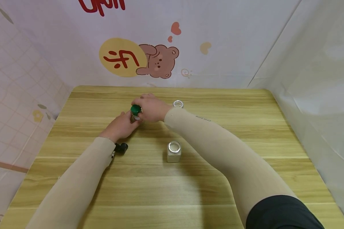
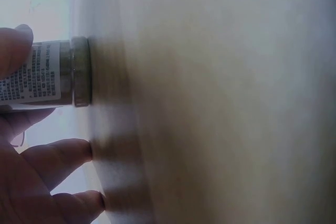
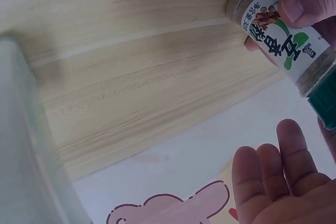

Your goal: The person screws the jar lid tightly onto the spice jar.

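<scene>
A small spice jar with brown powder, a white label and a green cap stands upright at the far left of the table. My left hand pinches its body between thumb and fingers, with other fingertips reaching down close to the tabletop in the left wrist view. From above, my right hand grips the green cap; in the right wrist view its other fingers stretch out beside it. The jar's glass base is right at the table surface.
A square glass jar with a silvery rim stands mid-table. Another round-rimmed jar is farther back, partly hidden by my right forearm. A blurred pale object fills the left of the right wrist view. A printed curtain hangs behind the table.
</scene>
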Tool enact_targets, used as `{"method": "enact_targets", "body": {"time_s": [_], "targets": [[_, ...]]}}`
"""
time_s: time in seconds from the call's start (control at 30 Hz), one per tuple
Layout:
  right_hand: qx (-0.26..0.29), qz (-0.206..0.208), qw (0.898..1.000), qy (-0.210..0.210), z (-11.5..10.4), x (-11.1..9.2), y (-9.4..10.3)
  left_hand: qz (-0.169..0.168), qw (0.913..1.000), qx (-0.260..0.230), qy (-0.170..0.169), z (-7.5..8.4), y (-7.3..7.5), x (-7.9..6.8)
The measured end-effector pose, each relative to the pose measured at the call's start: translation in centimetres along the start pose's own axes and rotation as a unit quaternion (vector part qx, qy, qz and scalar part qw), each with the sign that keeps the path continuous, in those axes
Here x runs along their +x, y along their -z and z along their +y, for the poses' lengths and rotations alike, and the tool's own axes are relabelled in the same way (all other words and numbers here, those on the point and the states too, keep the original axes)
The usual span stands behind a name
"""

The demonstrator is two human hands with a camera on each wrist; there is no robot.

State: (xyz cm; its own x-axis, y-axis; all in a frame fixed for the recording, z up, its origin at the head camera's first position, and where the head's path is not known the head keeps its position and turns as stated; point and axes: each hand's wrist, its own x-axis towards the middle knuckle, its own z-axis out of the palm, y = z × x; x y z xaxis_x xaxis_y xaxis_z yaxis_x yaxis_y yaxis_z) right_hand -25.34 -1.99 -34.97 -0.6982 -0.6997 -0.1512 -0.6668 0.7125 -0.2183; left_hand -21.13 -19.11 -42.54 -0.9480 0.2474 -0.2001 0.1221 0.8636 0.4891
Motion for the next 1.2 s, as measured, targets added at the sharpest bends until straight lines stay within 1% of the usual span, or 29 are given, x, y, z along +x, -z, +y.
{"method": "enact_targets", "body": {"time_s": [0.27, 0.33, 0.47, 0.57, 0.7, 0.8, 0.97, 1.2], "targets": [[0.007, 0.002, 1.000, -0.016, -0.05, -0.01, -0.09, -0.001, 0.9999, -0.003, 0.010, -0.04, -0.07, -0.05], [0.006, 0.001, 1.000, -0.011, -0.06, -0.04, -0.03, -0.001, 1.0000, -0.003, 0.009, -0.02, -0.04, -0.08], [0.002, -0.001, 1.000, -0.002, -0.12, -0.09, 0.11, 0.004, 1.0000, -0.008, -0.004, 0.05, 0.04, -0.15], [-0.005, 0.000, 1.000, -0.002, -0.21, -0.06, 0.17, 0.005, 0.9999, -0.011, -0.008, 0.15, 0.13, -0.26], [-0.004, -0.001, 1.000, -0.012, -0.32, 0.01, 0.19, 0.000, 0.9999, -0.012, -0.001, 0.15, 0.19, -0.36], [0.001, -0.002, 1.000, -0.011, -0.29, 0.03, 0.16, -0.004, 0.9999, -0.011, 0.004, 0.13, 0.21, -0.37], [-0.001, 0.002, 1.000, 0.006, -0.15, 0.13, 0.02, -0.005, 0.9999, -0.014, -0.002, 0.13, 0.21, -0.29], [-0.003, 0.004, 1.000, -0.002, -0.04, 0.35, -0.09, -0.002, 0.9999, -0.010, -0.003, 0.12, 0.19, -0.15]]}}
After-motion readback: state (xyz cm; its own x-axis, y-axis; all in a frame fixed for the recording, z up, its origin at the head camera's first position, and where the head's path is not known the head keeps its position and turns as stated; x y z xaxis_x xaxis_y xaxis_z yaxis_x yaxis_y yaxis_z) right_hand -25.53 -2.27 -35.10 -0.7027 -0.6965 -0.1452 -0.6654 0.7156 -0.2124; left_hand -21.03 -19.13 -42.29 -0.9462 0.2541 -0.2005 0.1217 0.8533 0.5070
